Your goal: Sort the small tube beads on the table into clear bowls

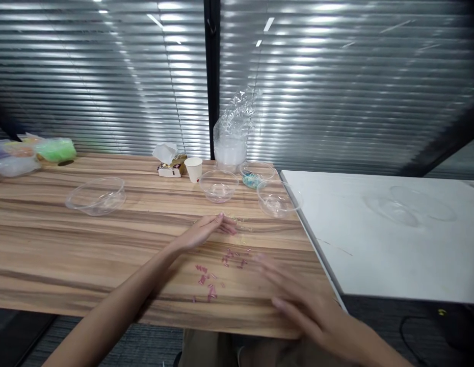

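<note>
My left hand is low over the wooden table, fingers stretched out and nothing visibly held. Small yellowish pieces lie scattered beside its fingertips; some may be hidden under it. Closer to me are two loose groups of small pink pieces, one group between my hands and another pink group nearer the table's front edge. My right hand, slightly blurred, hovers right of the pink pieces with its fingers apart and no object in it.
Beyond my hands stand a clear bowl, a second clear bowl and a bowl with blue-green pieces. Another clear bowl is at left. A paper cup, tissue box and plastic-wrapped stack line the back; a white table adjoins at right.
</note>
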Available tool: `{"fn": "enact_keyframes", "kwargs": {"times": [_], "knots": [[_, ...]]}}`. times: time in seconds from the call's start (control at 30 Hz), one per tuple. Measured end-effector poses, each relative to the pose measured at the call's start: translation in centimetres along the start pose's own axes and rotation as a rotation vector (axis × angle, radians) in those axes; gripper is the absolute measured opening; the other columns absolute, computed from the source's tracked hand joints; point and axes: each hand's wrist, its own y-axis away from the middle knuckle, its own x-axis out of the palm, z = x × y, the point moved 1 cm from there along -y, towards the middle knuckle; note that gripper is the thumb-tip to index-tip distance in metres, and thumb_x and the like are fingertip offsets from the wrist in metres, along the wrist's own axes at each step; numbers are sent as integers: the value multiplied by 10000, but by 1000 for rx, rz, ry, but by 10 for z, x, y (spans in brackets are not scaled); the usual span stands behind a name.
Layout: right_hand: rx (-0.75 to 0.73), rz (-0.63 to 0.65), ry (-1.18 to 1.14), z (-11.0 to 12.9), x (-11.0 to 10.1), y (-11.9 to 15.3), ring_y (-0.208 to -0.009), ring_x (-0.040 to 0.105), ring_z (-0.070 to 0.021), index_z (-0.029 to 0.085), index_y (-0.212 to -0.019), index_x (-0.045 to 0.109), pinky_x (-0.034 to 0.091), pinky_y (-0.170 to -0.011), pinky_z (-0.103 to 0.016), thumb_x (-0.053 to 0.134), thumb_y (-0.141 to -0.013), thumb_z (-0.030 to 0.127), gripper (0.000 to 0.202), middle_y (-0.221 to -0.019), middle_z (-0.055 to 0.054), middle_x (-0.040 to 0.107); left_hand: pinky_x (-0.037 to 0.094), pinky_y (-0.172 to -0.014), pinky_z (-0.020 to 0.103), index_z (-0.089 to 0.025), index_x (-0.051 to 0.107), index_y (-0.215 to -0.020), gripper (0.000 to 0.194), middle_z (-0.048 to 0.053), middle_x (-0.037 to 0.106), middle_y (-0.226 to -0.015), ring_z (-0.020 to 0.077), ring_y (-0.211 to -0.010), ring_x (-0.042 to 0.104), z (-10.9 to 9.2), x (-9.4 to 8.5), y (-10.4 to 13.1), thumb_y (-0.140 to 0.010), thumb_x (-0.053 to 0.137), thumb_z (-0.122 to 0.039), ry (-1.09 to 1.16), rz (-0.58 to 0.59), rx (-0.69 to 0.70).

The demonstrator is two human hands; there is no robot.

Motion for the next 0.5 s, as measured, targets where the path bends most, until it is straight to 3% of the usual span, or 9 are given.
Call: {"fn": "enact_keyframes", "kwargs": {"times": [0.07,0.13,0.33,0.5], "knots": [[59,114,5,-21,9,-18,-1373,312,-232,277,-1500,183,359,-1104,-421,420,-989,398,577,-1510,-59,310,463,-944,414,-129,679,-1049,570,117,714,-985,258,-971,658,-1,-3,-1,-900,433,-621,10,-72,20],[70,185,-3,-37,18,-28,-1400,240,-229,246,-1512,101,295,-1138,-424,401,-991,420,626,-1538,-58,220,460,-945,418,-121,676,-1040,576,120,713,-976,263,-959,660,0,-5,-3,-890,447,-627,38,-139,30],[5,225,61,-43,33,-30,-1417,167,-238,214,-1513,63,229,-1158,-451,367,-1003,402,623,-1547,-79,145,465,-923,402,-103,665,-1021,621,116,714,-881,255,-913,665,0,-10,-7,-863,453,-665,144,-346,91],[-64,284,126,-37,36,-41,-1422,137,-240,167,-1512,71,193,-1170,-446,342,-1004,429,632,-1548,-104,115,477,-891,371,-102,673,-1000,599,100,704,-820,234,-860,663,0,-12,-7,-869,459,-646,135,-434,105]]}}
